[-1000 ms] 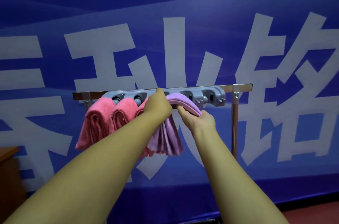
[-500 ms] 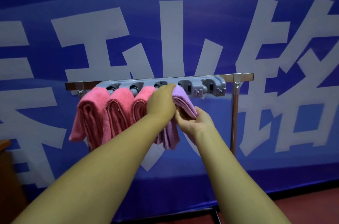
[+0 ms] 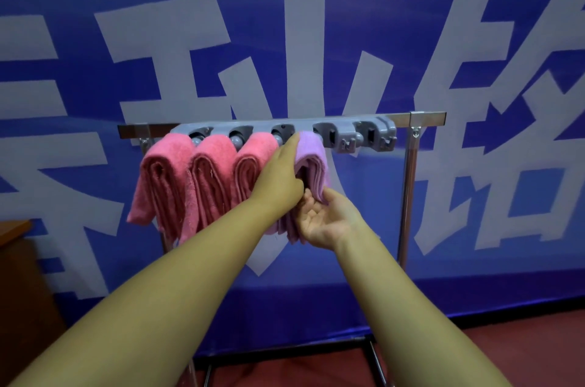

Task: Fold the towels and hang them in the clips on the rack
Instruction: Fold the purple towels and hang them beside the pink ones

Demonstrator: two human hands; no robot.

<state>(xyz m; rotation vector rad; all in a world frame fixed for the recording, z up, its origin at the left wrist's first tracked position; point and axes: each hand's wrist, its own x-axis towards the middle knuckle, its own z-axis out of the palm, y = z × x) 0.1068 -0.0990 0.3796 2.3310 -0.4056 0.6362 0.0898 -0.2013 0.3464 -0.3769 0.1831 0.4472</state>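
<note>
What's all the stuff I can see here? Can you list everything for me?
pink towels: three, pink, folded, hanging side by side on the left of the clip strip
purple towel: one, lilac, folded, hanging right of the pink ones
clip strip: one, grey, on the rack's top bar; two right clips empty
rack: one, silver metal, standing before the banner
banner: one, blue with white characters, behind
wooden furniture: one, brown, far left edge
floor: red
hands: left hand grips the purple towel; right hand cups it from below
</note>
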